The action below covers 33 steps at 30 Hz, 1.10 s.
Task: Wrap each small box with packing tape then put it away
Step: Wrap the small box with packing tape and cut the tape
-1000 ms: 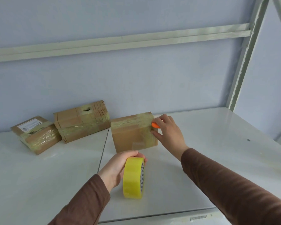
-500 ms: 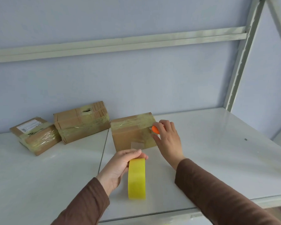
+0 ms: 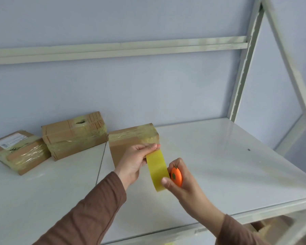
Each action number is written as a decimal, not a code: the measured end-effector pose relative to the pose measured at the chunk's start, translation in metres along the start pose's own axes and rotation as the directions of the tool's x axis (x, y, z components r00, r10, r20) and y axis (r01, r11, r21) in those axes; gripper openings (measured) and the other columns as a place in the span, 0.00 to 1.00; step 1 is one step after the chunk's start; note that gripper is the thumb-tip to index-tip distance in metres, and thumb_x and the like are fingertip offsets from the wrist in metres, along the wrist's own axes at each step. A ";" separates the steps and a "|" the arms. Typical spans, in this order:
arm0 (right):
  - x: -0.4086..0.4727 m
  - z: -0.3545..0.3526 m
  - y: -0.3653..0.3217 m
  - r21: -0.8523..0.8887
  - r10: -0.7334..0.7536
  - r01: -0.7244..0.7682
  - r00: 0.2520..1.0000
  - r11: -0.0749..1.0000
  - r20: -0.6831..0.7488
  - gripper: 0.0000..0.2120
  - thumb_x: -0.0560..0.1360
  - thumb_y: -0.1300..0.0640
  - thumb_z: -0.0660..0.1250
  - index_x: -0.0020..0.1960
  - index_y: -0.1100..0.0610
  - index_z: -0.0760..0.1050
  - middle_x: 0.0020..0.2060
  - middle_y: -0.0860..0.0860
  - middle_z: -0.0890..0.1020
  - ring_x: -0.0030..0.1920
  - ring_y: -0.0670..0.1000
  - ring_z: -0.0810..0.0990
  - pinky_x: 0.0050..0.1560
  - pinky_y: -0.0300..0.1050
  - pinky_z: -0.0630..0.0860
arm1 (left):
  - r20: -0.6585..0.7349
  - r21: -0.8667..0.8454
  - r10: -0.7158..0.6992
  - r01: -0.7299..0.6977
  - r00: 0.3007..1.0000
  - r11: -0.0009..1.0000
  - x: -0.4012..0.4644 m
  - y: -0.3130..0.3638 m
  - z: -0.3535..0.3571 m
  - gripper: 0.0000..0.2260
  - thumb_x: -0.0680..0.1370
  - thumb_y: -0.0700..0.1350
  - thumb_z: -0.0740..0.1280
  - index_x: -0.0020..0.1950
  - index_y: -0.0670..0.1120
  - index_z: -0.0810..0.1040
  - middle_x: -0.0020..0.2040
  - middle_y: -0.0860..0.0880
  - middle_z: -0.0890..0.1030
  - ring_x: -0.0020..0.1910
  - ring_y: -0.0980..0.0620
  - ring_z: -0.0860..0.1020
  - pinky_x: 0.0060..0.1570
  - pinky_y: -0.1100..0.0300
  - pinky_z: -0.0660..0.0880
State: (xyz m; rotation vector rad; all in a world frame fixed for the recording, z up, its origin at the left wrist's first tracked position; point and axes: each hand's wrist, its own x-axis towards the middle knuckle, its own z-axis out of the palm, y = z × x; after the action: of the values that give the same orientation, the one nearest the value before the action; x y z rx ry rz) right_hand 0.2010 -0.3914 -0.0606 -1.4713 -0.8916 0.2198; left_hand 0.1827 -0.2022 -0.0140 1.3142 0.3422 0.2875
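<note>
- Left hand (image 3: 133, 162) is gripping the yellow tape roll (image 3: 156, 169), fingers (image 3: 149, 147) curled over its top edge; the roll is being held edge-on in the air, just in front of the nearest box (image 3: 131, 141).
- Right hand (image 3: 181, 184) is pinching a small round orange cutter (image 3: 177, 176) between thumb and curled fingers, cutter touching the roll's right side.
- Cannot tell whether a strip is still running from roll to box; the hands are hiding that span.
- Step in hand, as judged: severing the tape or freeing the roll after a wrap.
- Doing it well: keeping the tape taut with the left hand, running the cutter straight across, keeping the left fingertips off the cutting line, then pressing the loose tail flat onto the box.
- The nearest box is sitting on the white shelf (image 3: 219, 165) close to the back wall, tape bands already showing across its top and right end.
- Two more taped boxes are lying to the left: the middle box (image 3: 74, 137) with a torn hole on top, and the far-left box (image 3: 19, 152) with a label.
- The middle box is sitting just beside the nearest box, so putting the nearest box away leftward would need care.
- A shelf upright (image 3: 244, 68) is standing far right, well apart from the hands.
- Cardboard is showing dimly on the lower level at bottom right, too blurred to identify.
</note>
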 end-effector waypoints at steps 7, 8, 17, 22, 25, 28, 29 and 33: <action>-0.007 -0.006 -0.007 -0.180 -0.078 0.067 0.996 0.981 -0.052 0.12 0.77 0.50 0.69 0.47 0.43 0.64 0.38 0.54 0.70 0.35 0.56 0.67 0.36 0.57 0.66 | 0.081 -0.109 -0.146 0.154 0.986 0.982 0.004 0.004 0.006 0.09 0.78 0.39 0.70 0.56 0.36 0.83 0.44 0.46 0.86 0.44 0.52 0.83 0.42 0.63 0.81; -0.008 -0.006 -0.008 -0.197 -0.086 0.073 0.995 0.978 -0.056 0.12 0.77 0.49 0.69 0.47 0.43 0.64 0.38 0.55 0.71 0.35 0.56 0.67 0.35 0.57 0.67 | 0.093 -0.114 -0.152 0.162 0.984 0.980 0.003 0.005 0.007 0.09 0.79 0.38 0.70 0.56 0.36 0.83 0.44 0.46 0.86 0.43 0.52 0.83 0.42 0.64 0.81; -0.013 -0.003 -0.014 -0.195 -0.101 0.082 0.991 0.977 -0.089 0.12 0.77 0.50 0.70 0.47 0.45 0.65 0.36 0.57 0.70 0.33 0.56 0.66 0.33 0.50 0.65 | 0.136 -0.036 -0.074 0.080 0.988 0.996 0.009 0.013 -0.003 0.05 0.70 0.40 0.75 0.45 0.45 0.83 0.39 0.48 0.83 0.37 0.54 0.83 0.40 0.62 0.81; -0.008 -0.006 -0.021 -0.042 -0.038 0.033 0.990 0.999 -0.133 0.12 0.77 0.50 0.71 0.47 0.46 0.66 0.38 0.60 0.75 0.35 0.62 0.75 0.34 0.54 0.70 | 0.083 0.287 0.119 -0.138 0.989 0.948 0.015 0.020 -0.010 0.05 0.78 0.48 0.73 0.46 0.49 0.88 0.44 0.46 0.87 0.43 0.52 0.84 0.42 0.59 0.81; -0.002 -0.005 -0.026 0.008 -0.032 0.034 0.987 0.999 -0.155 0.12 0.76 0.50 0.71 0.46 0.46 0.67 0.34 0.45 0.69 0.33 0.49 0.68 0.33 0.41 0.67 | 0.041 0.515 0.350 -0.320 0.936 0.795 0.024 0.027 -0.014 0.06 0.78 0.50 0.74 0.46 0.51 0.89 0.40 0.47 0.85 0.38 0.56 0.81 0.37 0.60 0.79; 0.006 -0.002 -0.033 0.005 -0.020 0.021 0.987 1.000 -0.158 0.11 0.76 0.48 0.70 0.48 0.45 0.67 0.34 0.42 0.69 0.33 0.46 0.67 0.33 0.40 0.67 | 0.148 0.669 0.415 -0.400 0.898 0.626 0.033 0.042 -0.016 0.06 0.79 0.53 0.72 0.46 0.56 0.89 0.32 0.59 0.80 0.33 0.65 0.76 0.36 0.70 0.71; 0.009 -0.001 -0.036 0.007 -0.018 0.019 0.988 1.000 -0.152 0.11 0.77 0.48 0.70 0.50 0.44 0.67 0.34 0.42 0.69 0.33 0.45 0.68 0.32 0.39 0.68 | 0.161 0.690 0.393 -0.388 0.905 0.611 0.038 0.047 -0.016 0.07 0.79 0.53 0.71 0.45 0.56 0.89 0.34 0.60 0.80 0.34 0.65 0.76 0.38 0.69 0.69; 0.024 0.004 -0.044 0.024 0.070 -0.067 0.989 0.997 -0.130 0.11 0.81 0.51 0.69 0.60 0.38 0.71 0.34 0.48 0.68 0.36 0.49 0.69 0.39 0.44 0.69 | 0.069 0.645 0.345 -0.305 0.936 0.700 0.066 0.074 -0.022 0.11 0.80 0.52 0.70 0.42 0.52 0.88 0.48 0.57 0.83 0.46 0.67 0.77 0.53 0.60 0.70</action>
State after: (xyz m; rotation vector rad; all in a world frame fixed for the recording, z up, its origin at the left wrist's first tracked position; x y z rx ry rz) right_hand 0.1978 -0.3796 -0.0123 -1.4821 -0.7319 0.1800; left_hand 0.2334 -0.1400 0.0478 2.0737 0.2599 0.5406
